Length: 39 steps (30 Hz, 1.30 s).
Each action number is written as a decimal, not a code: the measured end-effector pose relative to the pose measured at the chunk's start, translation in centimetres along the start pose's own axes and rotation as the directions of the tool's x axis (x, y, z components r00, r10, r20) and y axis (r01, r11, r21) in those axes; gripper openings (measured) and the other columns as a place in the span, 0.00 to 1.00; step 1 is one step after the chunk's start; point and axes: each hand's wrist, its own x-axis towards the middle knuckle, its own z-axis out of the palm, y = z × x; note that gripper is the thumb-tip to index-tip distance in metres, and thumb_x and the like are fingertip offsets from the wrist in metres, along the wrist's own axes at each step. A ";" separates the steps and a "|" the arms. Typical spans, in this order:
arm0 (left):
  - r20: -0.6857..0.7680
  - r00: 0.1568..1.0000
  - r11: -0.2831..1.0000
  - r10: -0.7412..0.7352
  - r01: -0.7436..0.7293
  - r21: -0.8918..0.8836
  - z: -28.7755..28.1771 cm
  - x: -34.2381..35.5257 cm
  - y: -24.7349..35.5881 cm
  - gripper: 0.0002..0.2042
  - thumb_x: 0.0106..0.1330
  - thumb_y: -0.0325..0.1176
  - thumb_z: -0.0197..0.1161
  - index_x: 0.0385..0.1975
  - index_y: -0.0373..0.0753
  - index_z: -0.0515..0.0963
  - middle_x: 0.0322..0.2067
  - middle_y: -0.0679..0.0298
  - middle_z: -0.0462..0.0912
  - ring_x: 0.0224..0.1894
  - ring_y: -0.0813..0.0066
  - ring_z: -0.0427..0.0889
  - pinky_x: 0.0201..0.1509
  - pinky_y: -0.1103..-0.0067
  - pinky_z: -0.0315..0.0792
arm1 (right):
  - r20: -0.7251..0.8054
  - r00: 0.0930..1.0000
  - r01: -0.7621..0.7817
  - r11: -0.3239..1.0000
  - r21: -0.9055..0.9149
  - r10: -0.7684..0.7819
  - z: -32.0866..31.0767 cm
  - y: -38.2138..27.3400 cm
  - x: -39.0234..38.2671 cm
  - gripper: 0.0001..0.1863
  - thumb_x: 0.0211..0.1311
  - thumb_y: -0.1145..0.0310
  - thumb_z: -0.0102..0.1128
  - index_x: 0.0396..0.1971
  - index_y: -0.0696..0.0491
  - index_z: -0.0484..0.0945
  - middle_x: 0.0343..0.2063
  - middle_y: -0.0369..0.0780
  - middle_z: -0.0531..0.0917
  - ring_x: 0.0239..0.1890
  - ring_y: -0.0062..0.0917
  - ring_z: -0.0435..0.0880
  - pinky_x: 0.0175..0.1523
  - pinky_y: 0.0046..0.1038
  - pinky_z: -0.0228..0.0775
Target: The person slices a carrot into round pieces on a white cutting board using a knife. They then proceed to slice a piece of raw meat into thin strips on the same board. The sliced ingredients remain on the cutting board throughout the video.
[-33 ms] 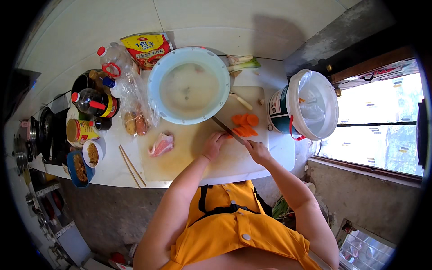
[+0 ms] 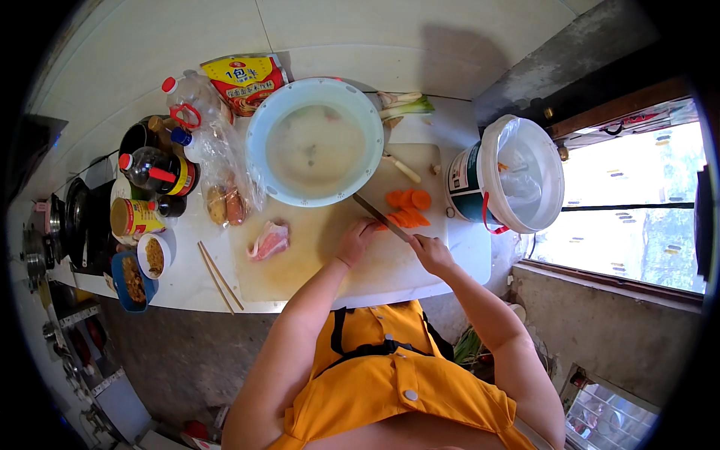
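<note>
On the pale cutting board (image 2: 337,277), my right hand (image 2: 427,251) grips a knife (image 2: 375,211) by its handle, the blade angled toward the upper left. My left hand (image 2: 359,241) has its fingers bent and pressed around a carrot piece (image 2: 381,223) just left of the blade, partly hidden by fingers and knife. Orange carrot slices (image 2: 412,201) lie right of the blade. Raw meat (image 2: 269,241) rests left of my hands. Behind them stands a light blue basin (image 2: 352,172) of cloudy water.
Bottles (image 2: 154,170), a jar (image 2: 127,217), bagged potatoes (image 2: 221,206), two food bowls (image 2: 154,259) and chopsticks (image 2: 217,274) occupy the left counter. Green onions (image 2: 401,109) lie behind the board. A white bucket (image 2: 534,202) stands at the right, near a window. A black stove area (image 2: 90,225) is far left.
</note>
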 end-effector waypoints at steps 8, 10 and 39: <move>-0.043 0.999 0.997 0.022 -0.019 0.076 0.3 -0.3 -0.4 0.11 0.55 0.24 0.57 0.39 0.37 0.78 0.41 0.62 0.77 0.46 0.64 0.76 0.51 0.74 0.74 | 0.034 0.997 -0.072 0.996 -0.057 0.074 -1.5 0.1 -2.9 0.26 0.69 0.45 0.40 0.42 0.50 0.81 0.31 0.49 0.83 0.38 0.50 0.80 0.45 0.45 0.71; -0.044 0.999 0.997 0.018 -0.014 0.075 0.3 -0.4 -0.4 0.11 0.55 0.24 0.57 0.39 0.37 0.78 0.41 0.62 0.77 0.46 0.64 0.76 0.51 0.73 0.74 | 0.049 0.996 -0.067 0.996 -0.056 0.069 -1.6 0.4 -3.0 0.26 0.69 0.46 0.41 0.42 0.50 0.81 0.31 0.49 0.83 0.37 0.50 0.80 0.45 0.45 0.71; 0.049 0.999 0.986 -0.015 0.007 0.165 0.7 -2.9 -1.0 0.13 0.57 0.26 0.53 0.42 0.41 0.79 0.44 0.63 0.78 0.48 0.65 0.76 0.52 0.73 0.74 | -0.031 0.990 0.134 0.991 -0.025 -0.134 4.6 0.8 3.1 0.19 0.68 0.49 0.43 0.47 0.43 0.77 0.29 0.50 0.82 0.35 0.48 0.81 0.44 0.47 0.72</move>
